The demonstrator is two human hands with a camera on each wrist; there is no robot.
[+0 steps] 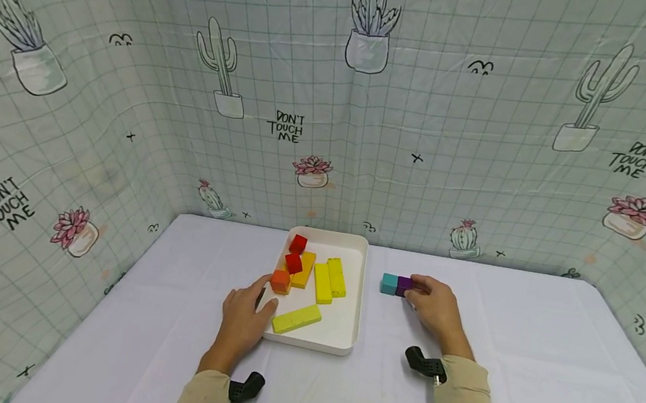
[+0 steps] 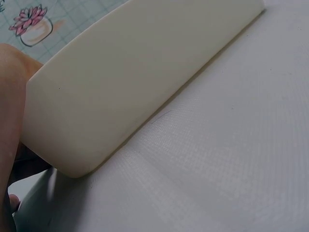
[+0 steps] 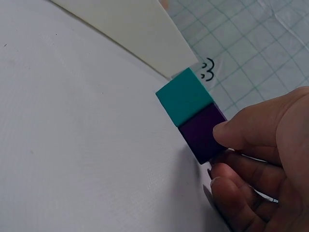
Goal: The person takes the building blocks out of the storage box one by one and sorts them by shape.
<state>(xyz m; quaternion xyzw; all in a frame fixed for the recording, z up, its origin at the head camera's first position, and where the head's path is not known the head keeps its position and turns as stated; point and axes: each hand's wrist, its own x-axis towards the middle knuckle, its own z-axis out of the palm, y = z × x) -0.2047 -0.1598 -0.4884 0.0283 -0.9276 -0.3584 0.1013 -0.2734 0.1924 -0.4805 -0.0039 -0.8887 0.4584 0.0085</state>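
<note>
My right hand [image 1: 437,308] pinches a purple cube [image 3: 202,134] between thumb and fingers, at the right of the table. Against the purple cube's far side sits a teal cube [image 3: 185,97], face to face with it. The left hand [image 1: 243,317] grips the left wall of a white tray [image 1: 340,348] near its front corner, thumb over the rim. A narrow dark thing [image 1: 260,298] shows between that thumb and forefinger; its kind is unclear. Inside the tray lie red cubes [image 1: 293,263], an orange cube [image 1: 280,282], yellow blocks [image 1: 322,284] and a yellow-orange block [image 1: 304,270].
A white cloth [image 1: 370,398] covers the table. Behind it and at both sides hangs a grid-patterned curtain [image 1: 431,120] with plant drawings. Black wrist cameras [image 1: 247,387] jut inward from both sleeves. The tray's wall stands between the left hand and the blocks inside.
</note>
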